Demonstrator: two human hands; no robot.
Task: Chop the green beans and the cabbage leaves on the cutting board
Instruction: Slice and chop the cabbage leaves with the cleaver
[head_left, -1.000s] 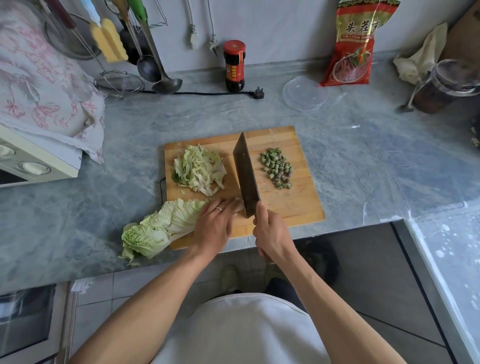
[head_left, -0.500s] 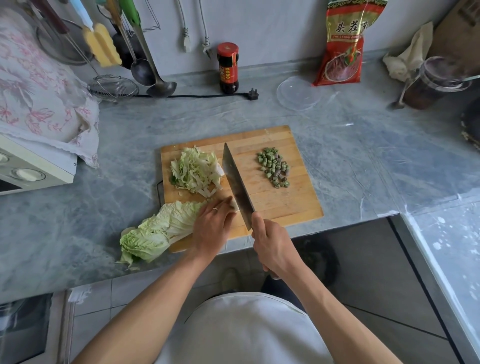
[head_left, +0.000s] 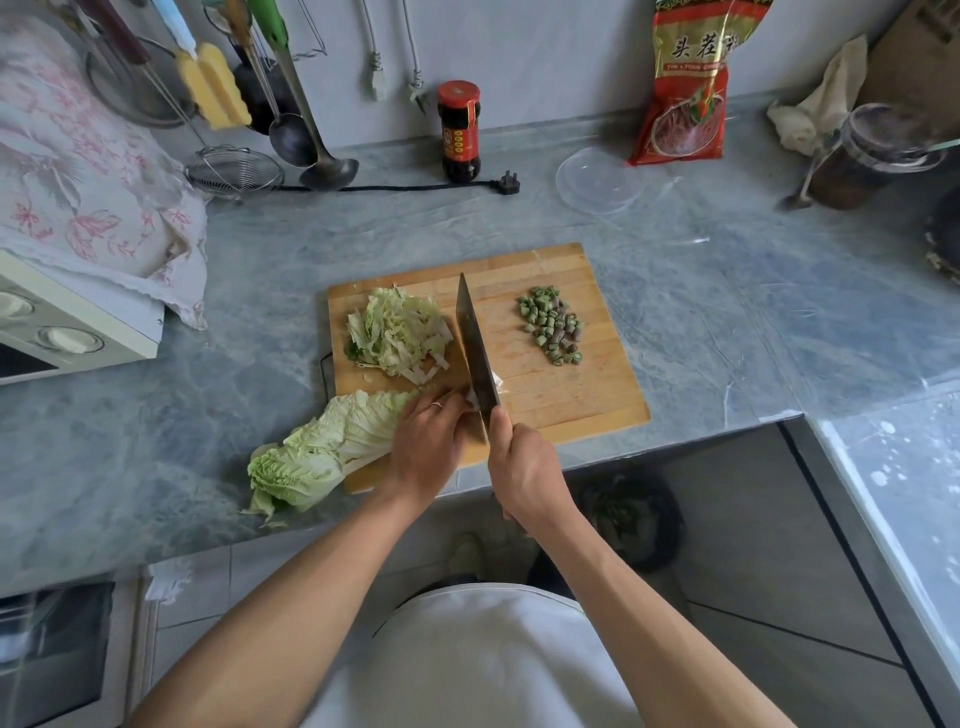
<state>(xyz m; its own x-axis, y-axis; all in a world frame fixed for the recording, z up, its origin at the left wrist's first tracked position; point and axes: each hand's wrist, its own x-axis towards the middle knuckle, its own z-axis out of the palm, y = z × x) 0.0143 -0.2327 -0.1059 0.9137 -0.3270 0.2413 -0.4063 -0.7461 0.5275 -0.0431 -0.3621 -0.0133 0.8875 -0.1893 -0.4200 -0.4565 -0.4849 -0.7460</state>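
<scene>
We read Chinese characters on the red noodle packet (head_left: 691, 83) by the wall; the dark sauce bottle (head_left: 459, 132) wears a red label we cannot read. On the grey marble tabletop (head_left: 727, 291), the cutting board (head_left: 582, 395) carries shredded cabbage (head_left: 397, 332) and chopped beans (head_left: 551, 325). Our right hand (head_left: 524, 467) grips the cleaver (head_left: 475, 348); our left hand (head_left: 428, 441), fingers curled, presses the cabbage leaves (head_left: 322, 452).

shredded cabbage (head_left: 397, 332), diced beans (head_left: 551, 325), wooden board (head_left: 571, 395)
</scene>
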